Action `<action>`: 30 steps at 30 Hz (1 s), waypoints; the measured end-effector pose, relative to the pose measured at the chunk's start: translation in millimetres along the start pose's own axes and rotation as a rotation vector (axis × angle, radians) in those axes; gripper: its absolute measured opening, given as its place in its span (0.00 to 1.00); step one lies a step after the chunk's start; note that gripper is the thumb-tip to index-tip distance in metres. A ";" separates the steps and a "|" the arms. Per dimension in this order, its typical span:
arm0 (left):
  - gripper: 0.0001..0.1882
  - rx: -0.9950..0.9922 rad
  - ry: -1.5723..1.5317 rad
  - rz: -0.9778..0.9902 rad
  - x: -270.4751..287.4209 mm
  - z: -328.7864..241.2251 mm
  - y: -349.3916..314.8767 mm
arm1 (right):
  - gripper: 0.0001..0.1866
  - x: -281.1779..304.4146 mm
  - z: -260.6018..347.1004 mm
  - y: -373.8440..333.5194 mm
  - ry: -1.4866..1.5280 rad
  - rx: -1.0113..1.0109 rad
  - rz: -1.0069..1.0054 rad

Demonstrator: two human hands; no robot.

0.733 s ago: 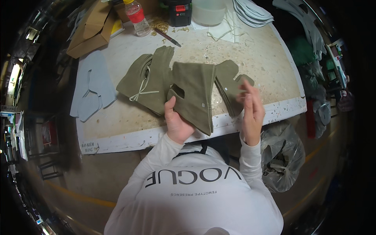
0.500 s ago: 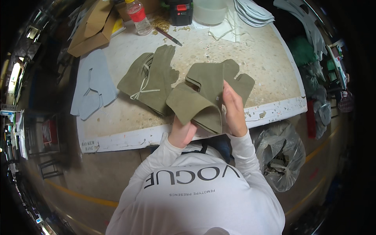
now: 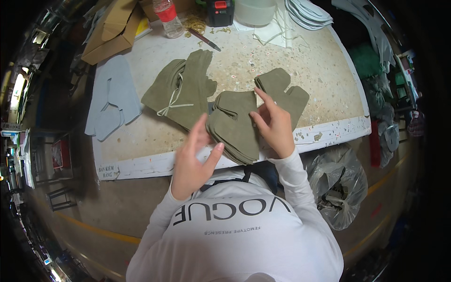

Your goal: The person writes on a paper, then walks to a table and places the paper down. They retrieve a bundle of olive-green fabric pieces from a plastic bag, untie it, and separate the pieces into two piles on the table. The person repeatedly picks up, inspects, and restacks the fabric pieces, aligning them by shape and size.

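A stack of olive-green cut fabric pieces (image 3: 235, 124) lies flat at the table's front edge, notched on its far left side. At its left edge is my left hand (image 3: 195, 160), thumb and fingers spread. My right hand (image 3: 273, 123) rests at the stack's right edge, thumb and forefinger apart, its fingertips near a second olive stack (image 3: 286, 91) with a deep notch. Left of these lies an olive fabric bundle (image 3: 181, 87), tied with a pale cord (image 3: 176, 101).
Light grey fabric pieces (image 3: 112, 98) lie at the table's left. Toward the back stand a cardboard box (image 3: 110, 35), a plastic bottle (image 3: 168, 21), a pen (image 3: 205, 39) and a translucent tub (image 3: 255, 11). A clear plastic bag (image 3: 338, 188) sits on the floor at right.
The front olive stack, lifted and curled in my hands before, now lies flat on the table. My left hand has come out from under it and spread; my right hand has loosened.
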State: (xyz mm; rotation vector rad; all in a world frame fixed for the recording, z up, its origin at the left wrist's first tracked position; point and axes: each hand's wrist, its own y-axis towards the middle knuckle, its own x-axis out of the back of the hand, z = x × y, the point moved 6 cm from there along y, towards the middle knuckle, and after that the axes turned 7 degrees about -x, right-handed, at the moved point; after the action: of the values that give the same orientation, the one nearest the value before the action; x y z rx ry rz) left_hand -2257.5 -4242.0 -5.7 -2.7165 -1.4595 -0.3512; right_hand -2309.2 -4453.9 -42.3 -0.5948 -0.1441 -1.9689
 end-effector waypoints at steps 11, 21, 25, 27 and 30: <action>0.62 -0.425 0.909 0.489 -56.7 27.4 39.4 | 0.33 -28.9 13.2 -67.2 -0.531 0.304 0.298; 0.65 -0.457 1.021 0.447 -57.9 27.1 37.5 | 0.36 -37.5 20.5 -46.0 -0.502 0.321 0.119; 0.65 -0.454 0.948 0.438 -56.2 26.0 37.4 | 0.37 -29.8 15.0 -75.9 -0.639 0.260 0.293; 0.65 -0.449 0.923 0.437 -57.0 25.3 37.7 | 0.37 -24.8 16.6 -68.8 -0.604 0.301 0.176; 0.64 -0.435 0.960 0.452 -58.5 26.2 37.9 | 0.38 -32.3 14.1 -38.1 -0.599 0.372 0.030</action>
State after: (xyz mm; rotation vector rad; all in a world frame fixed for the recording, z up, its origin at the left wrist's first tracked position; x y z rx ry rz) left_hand -2252.6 -4307.3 -41.0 -2.3662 -0.5279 -1.7572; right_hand -2326.3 -4405.0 -39.1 -0.9095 -0.8443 -1.6232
